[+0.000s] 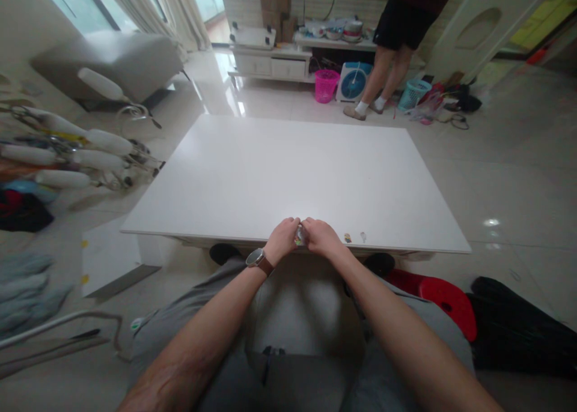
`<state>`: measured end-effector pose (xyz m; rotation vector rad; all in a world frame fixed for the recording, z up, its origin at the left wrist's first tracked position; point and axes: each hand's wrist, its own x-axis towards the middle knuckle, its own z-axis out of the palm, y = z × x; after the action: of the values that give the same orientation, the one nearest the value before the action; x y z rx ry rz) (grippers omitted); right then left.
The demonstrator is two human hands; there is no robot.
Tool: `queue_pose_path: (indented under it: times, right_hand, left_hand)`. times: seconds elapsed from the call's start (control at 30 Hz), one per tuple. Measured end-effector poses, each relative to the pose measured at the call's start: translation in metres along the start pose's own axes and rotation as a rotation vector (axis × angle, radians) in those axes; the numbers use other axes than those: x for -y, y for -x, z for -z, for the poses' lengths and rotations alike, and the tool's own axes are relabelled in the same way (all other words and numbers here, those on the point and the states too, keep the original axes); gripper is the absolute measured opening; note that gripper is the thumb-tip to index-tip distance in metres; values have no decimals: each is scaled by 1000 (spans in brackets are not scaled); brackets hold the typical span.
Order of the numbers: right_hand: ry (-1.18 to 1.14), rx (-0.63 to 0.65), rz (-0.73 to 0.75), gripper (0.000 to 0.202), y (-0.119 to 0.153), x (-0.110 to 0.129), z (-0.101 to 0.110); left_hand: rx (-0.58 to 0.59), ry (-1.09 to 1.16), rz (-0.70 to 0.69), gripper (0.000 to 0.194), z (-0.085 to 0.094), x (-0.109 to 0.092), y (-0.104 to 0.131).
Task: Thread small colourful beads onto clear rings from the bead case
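Observation:
At the near edge of the white table (293, 166), my left hand (285, 235) and my right hand (319, 235) meet with closed fingers. Between them they hold a small, shiny, colourful packet (300, 235), whose details are too small to make out. My left wrist wears a watch. Right of my right hand, a small yellowish piece (347, 238) lies on the tabletop near its edge, and beside it is a small clear piece (363, 236).
A red stool (448, 301) and black bag (523, 328) are at the right. A white box (112, 259) lies on the floor at left. Across the table a person (396, 45) stands beside a fan (354, 81) and pink basket (326, 86).

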<state>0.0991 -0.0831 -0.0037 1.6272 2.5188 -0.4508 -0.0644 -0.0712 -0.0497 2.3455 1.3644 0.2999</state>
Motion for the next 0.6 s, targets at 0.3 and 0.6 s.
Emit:
queue_pose_path:
  times: [0.3,0.6]
  right_hand:
    - [-16,17,-4,36,1,1,2]
    - [-29,10,6,34,-1,-1,1]
  left_hand:
    - [9,-8,12,21,-1,0,0]
    - [10,-22,-2,18,-1,1,0]
